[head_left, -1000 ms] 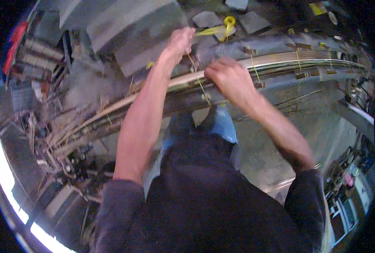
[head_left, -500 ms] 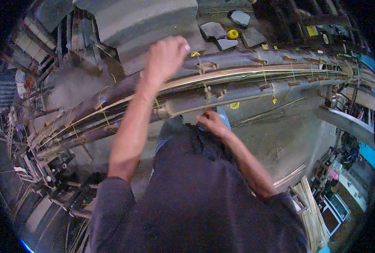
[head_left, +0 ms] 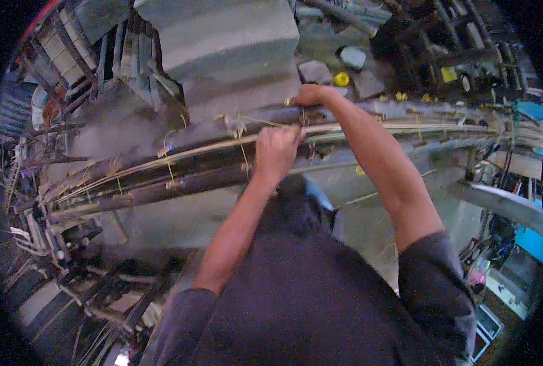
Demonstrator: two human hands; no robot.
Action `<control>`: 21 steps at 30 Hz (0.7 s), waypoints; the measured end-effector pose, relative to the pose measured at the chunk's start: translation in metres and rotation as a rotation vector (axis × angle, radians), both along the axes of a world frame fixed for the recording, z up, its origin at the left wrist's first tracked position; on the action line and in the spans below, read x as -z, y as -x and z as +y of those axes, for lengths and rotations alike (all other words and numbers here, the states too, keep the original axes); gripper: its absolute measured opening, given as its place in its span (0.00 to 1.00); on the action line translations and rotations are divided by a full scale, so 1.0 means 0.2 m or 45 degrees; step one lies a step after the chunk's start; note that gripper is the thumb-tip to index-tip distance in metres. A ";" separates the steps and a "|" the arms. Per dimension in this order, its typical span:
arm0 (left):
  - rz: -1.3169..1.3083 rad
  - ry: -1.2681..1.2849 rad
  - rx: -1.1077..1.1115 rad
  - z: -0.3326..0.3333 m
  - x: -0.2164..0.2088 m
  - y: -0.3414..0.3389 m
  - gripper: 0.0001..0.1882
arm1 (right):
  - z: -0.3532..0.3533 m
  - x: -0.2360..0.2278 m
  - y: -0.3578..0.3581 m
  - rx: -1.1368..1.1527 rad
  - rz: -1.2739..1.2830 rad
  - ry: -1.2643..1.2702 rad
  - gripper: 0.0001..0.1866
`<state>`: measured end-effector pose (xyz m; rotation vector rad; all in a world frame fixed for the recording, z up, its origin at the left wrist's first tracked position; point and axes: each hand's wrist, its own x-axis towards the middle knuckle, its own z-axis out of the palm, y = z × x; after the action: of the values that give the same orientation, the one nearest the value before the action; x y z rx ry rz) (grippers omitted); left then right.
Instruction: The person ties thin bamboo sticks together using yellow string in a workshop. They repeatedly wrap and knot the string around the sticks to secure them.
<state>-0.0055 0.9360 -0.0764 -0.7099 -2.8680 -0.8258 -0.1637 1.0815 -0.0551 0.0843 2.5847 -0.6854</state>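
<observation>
Two long, dark, curved poles cross the view side by side, a far pole (head_left: 204,131) and a near pole (head_left: 213,174). Between them runs a bundle of thin pale strips (head_left: 204,148), bound at intervals with yellow cord and small wooden pegs. My left hand (head_left: 276,151) is closed over the strips near the middle; what its fingers grip is hidden. A thin yellow cord (head_left: 259,120) stretches along the far pole toward its fingertips. Farther out, my right hand (head_left: 315,96) has its fingers closed at a small bunch of yellow cord (head_left: 288,102) on the far pole. Both are slightly blurred.
Grey concrete steps (head_left: 228,43) rise beyond the poles. Stone slabs (head_left: 352,57) and a yellow roll (head_left: 341,79) lie past my right hand. Timber frames (head_left: 94,287) crowd the lower left. A pale board (head_left: 508,200) juts in at the right.
My left hand has come down and right onto the strips. My right hand has moved from near my lap out to the far pole. The view has shifted slightly.
</observation>
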 end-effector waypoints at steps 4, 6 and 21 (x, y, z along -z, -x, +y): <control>-0.039 -0.030 -0.103 -0.04 0.01 0.00 0.10 | -0.02 0.01 -0.32 0.014 0.153 1.265 0.17; -0.124 0.000 -0.094 -0.04 -0.06 0.00 0.11 | -0.02 -0.23 -0.82 -0.377 0.335 1.119 0.10; -1.345 -0.705 -0.353 0.10 0.21 0.69 0.18 | 0.00 0.07 -1.19 -0.397 0.681 0.909 0.09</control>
<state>-0.1442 0.9555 -0.1188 0.3063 -3.0240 -2.3317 0.0753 1.0816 -0.0692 -0.8034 2.5426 -1.6164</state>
